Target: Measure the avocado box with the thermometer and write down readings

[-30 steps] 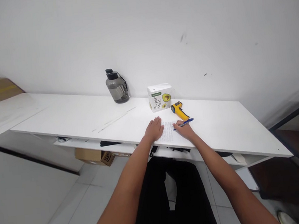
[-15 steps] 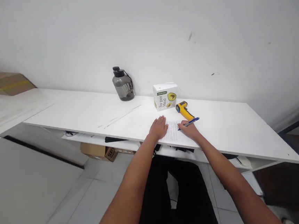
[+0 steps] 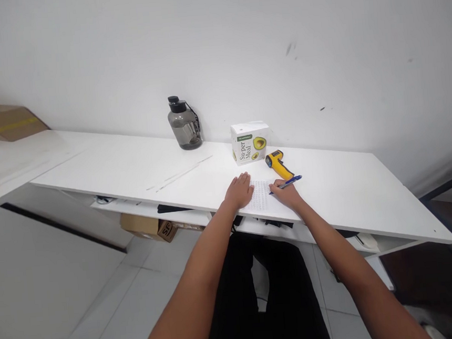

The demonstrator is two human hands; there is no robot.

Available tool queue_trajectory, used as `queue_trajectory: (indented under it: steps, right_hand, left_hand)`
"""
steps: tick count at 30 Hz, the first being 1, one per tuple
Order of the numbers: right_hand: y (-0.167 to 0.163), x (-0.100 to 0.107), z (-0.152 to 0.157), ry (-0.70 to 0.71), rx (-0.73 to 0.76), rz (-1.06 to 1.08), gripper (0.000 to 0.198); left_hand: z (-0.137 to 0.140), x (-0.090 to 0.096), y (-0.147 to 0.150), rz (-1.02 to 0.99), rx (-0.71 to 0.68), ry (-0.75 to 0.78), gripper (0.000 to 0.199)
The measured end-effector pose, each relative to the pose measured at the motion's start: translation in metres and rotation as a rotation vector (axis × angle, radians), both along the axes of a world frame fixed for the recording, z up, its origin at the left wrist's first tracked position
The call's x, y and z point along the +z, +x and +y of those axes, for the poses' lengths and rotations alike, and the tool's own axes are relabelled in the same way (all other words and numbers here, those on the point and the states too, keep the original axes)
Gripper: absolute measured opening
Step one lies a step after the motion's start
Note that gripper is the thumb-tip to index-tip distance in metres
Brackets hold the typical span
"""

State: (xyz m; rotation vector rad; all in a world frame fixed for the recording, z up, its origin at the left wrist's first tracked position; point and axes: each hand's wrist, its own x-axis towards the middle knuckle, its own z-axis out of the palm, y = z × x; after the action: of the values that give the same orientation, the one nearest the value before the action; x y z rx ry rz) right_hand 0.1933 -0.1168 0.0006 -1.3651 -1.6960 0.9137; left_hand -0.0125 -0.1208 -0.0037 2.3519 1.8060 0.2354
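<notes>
A sheet of paper (image 3: 259,195) covered with rows of handwriting lies near the front edge of the white desk (image 3: 354,192). My left hand (image 3: 239,191) rests flat on its left side, fingers stretched out. Pinched in my right hand (image 3: 286,192) is a blue pen (image 3: 292,180), its tip down at the right part of the sheet. Just beyond that hand lies a yellow infrared thermometer (image 3: 279,165). Behind the paper stands a white box (image 3: 250,143) with avocado pictures.
A grey water bottle (image 3: 184,124) with a black lid stands against the wall, left of the white box. One cardboard box (image 3: 8,123) sits at the far left; another cardboard box (image 3: 146,226) is under the desk. The shelf below the desktop holds dark items.
The view has shifted slightly, so the desk and its objects appear a little higher. My left hand stays on the paper, and my right hand still holds the pen in nearly the same place.
</notes>
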Motion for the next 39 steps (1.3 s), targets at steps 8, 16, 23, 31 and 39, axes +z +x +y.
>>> queue_trajectory:
  steps: [8, 16, 23, 31, 39]
  right_hand:
    - [0.0004, -0.0003, 0.0002, 0.012, -0.005, -0.019, 0.033]
    - [0.0005, -0.0001, 0.0004, 0.025, -0.016, 0.006, 0.033]
    - [0.0004, 0.0031, -0.0011, 0.016, -0.021, 0.013, 0.033]
    - [0.0011, 0.0011, -0.0004, 0.029, 0.009, 0.025, 0.034]
    - [0.0015, -0.0005, 0.0007, 0.047, -0.005, 0.004, 0.035]
  left_hand:
    - [-0.0012, 0.0012, 0.001, 0.004, 0.009, -0.006, 0.064]
    - [-0.0009, 0.0015, 0.0, 0.02, -0.001, 0.002, 0.065]
    - [-0.0011, 0.0034, 0.0009, 0.034, 0.002, -0.019, 0.066]
    - [-0.0003, 0.0015, 0.0004, 0.044, 0.005, 0.002, 0.064]
    - [0.0012, -0.001, -0.0007, 0.032, 0.004, 0.006, 0.065]
